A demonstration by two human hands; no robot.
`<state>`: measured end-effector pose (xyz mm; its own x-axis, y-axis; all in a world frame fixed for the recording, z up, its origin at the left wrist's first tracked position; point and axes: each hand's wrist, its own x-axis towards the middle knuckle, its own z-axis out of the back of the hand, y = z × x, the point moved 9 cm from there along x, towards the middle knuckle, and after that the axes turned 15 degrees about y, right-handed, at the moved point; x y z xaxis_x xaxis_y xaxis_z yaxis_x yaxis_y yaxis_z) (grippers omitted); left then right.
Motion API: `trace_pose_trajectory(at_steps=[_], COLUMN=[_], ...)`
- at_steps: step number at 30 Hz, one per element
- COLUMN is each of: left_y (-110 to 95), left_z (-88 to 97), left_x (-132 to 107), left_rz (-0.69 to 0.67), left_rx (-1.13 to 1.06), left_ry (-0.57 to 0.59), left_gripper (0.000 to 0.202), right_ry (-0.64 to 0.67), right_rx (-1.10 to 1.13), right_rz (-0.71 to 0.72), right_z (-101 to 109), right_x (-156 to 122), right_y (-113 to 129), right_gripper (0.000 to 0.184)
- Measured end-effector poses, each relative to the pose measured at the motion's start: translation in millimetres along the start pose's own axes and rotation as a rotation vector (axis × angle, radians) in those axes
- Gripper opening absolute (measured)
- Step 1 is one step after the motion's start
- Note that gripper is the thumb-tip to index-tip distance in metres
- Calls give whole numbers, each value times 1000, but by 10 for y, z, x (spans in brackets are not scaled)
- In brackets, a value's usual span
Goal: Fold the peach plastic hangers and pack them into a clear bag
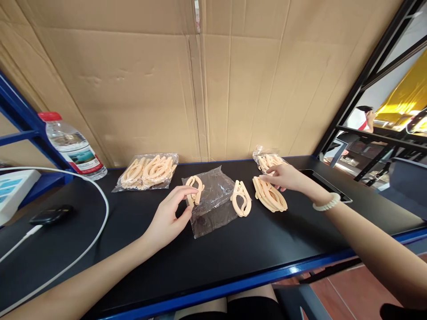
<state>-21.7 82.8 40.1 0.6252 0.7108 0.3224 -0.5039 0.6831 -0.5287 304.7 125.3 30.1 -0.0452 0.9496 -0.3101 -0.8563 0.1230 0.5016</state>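
Note:
My left hand (170, 215) pinches the edge of a clear plastic bag (213, 202) lying on the black table (233, 253). A peach plastic clip piece (195, 189) sits at the bag's mouth by my fingertips. My right hand (283, 177), with a white bead bracelet at the wrist, rests with fingers curled on a loose pile of peach clips (270, 194). A single peach clip (242, 198) lies between the bag and the pile. Behind my right hand is a small bag of clips (265, 158).
A filled bag of peach clips (147, 171) lies at the back left. A water bottle (71, 149) stands by the blue rack. A white cable (100, 195), a black phone (50, 214) and a white box (13, 191) sit left. Cardboard (200, 80) walls the back.

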Motion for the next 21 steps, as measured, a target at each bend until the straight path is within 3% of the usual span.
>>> trace_pose_trajectory(at_steps=[6, 14, 18, 21], left_y=[-3, -43, -42, -31], left_z=[13, 0, 40, 87], left_x=[-25, -25, -30, -30], left_rz=[-19, -30, -13, 27], left_rx=[0, -10, -55, -188], left_ry=[-6, 1, -23, -80], left_gripper=[32, 31, 30, 25], right_ry=[84, 212, 243, 227], right_rx=[72, 326, 429, 563], right_rz=[-9, 121, 261, 388], right_z=[-144, -18, 164, 253], right_x=[250, 191, 74, -36], right_y=[-25, -145, -11, 271], right_gripper=[50, 48, 50, 46])
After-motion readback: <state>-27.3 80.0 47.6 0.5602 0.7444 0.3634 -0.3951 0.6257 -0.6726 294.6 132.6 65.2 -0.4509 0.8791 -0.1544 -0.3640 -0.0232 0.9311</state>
